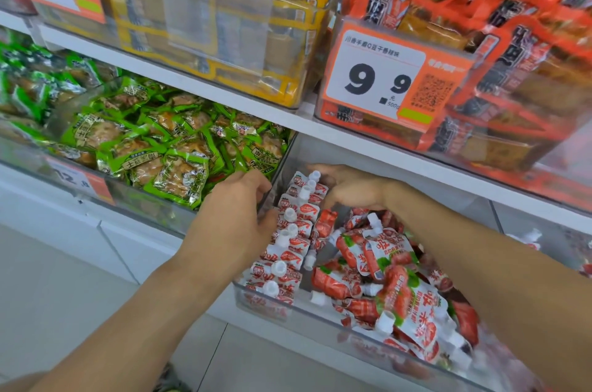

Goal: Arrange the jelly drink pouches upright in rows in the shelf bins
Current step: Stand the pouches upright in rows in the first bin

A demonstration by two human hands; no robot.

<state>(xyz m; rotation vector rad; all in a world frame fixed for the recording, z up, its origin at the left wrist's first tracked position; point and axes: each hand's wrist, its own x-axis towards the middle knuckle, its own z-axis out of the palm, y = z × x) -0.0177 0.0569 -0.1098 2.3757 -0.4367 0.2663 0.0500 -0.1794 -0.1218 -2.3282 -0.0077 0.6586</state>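
Upright row of pouches runs front to back between the hands: left hand presses its side, right hand (nearer the loose pile) cups the far end

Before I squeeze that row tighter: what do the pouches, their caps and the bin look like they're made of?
Pouches: flexible printed film, glossy; they crease and catch glare.
Caps: probably hard white plastic, matte, holding a rigid cylinder shape.
Bin: clear rigid plastic, likely acrylic; pouches show through its front wall, and the edges glint.

A shop: shelf bins of packaged snacks behind price tags.
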